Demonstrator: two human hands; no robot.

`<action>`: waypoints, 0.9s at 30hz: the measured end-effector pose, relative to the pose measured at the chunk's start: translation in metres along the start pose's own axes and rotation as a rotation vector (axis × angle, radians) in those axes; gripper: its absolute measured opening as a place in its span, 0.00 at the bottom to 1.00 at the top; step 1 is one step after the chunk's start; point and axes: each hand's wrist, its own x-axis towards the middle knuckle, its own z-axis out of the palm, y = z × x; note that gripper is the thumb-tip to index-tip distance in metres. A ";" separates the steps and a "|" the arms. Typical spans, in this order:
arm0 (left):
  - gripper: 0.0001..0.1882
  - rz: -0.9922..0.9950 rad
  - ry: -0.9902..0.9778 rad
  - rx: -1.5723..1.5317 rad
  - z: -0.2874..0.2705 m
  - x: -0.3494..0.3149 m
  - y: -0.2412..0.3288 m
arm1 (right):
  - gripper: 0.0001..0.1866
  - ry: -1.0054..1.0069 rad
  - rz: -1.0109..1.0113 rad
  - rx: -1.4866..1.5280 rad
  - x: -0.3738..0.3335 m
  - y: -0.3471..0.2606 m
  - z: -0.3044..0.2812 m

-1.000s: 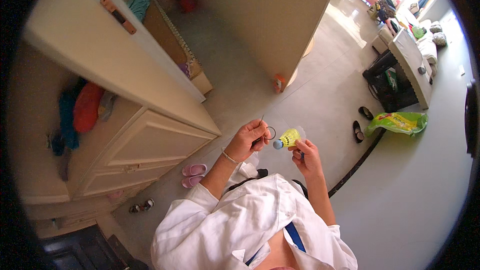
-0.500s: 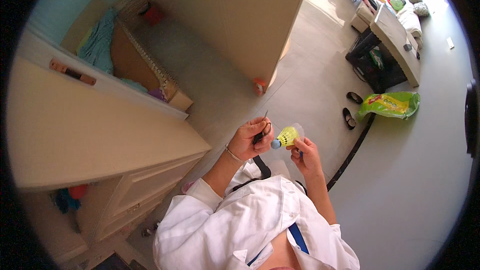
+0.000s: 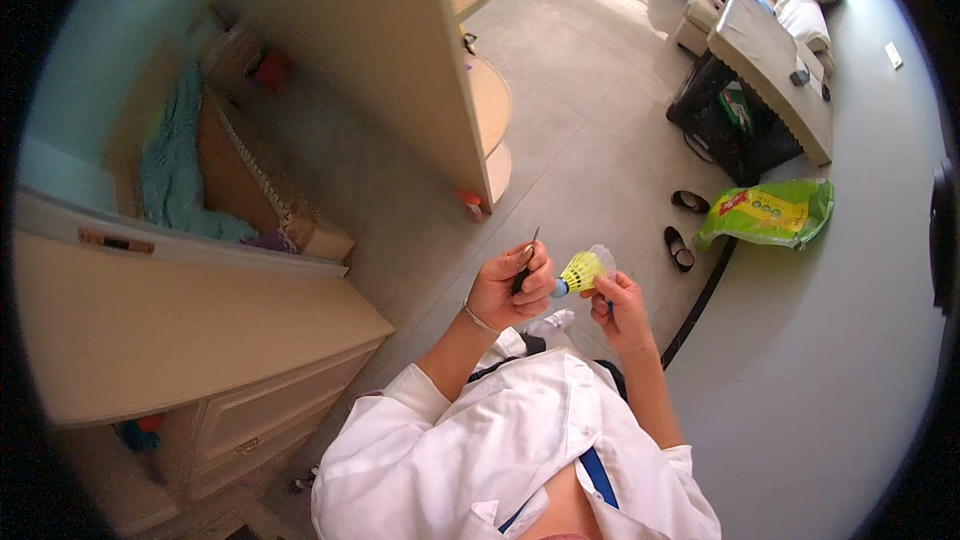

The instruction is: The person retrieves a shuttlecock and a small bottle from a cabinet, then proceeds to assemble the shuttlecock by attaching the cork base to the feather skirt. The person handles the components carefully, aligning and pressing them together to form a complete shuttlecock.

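Observation:
My left hand (image 3: 513, 285) is closed around small dark-handled scissors (image 3: 522, 276), whose thin metal tip points up past the fingers. Much of the handle is hidden in the fist. A yellow shuttlecock (image 3: 580, 272) with a blue-grey base is pinched at its skirt by my right hand (image 3: 622, 310). Its base points left, close to the knuckles of my left hand; whether they touch I cannot tell. Something small and blue shows at the curled fingers of my right hand, too small to name.
Left of me stands a cream cabinet (image 3: 225, 335) with drawers. Ahead is a tall panel with rounded shelves (image 3: 490, 105). To the right, a green and yellow bag (image 3: 770, 213) and black shoes (image 3: 679, 249) lie by the wall, near a covered table (image 3: 765, 50).
The view has shifted, so the cabinet, panel and shelves appear further left. My left hand has turned, hiding the scissors' loop, and sits closer to the shuttlecock. Both hands keep their hold.

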 end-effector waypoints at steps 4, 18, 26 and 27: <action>0.12 -0.014 -0.046 -0.022 0.005 0.059 -0.015 | 0.05 0.014 0.007 0.016 0.024 -0.046 -0.039; 0.10 -0.162 0.507 0.646 -0.022 0.236 0.037 | 0.05 0.015 0.039 0.108 0.156 -0.150 -0.071; 0.10 -0.160 0.584 0.958 -0.040 0.347 0.097 | 0.06 0.072 -0.020 0.149 0.237 -0.223 -0.067; 0.10 -0.164 0.591 0.992 -0.044 0.359 0.103 | 0.06 0.072 -0.022 0.167 0.247 -0.230 -0.068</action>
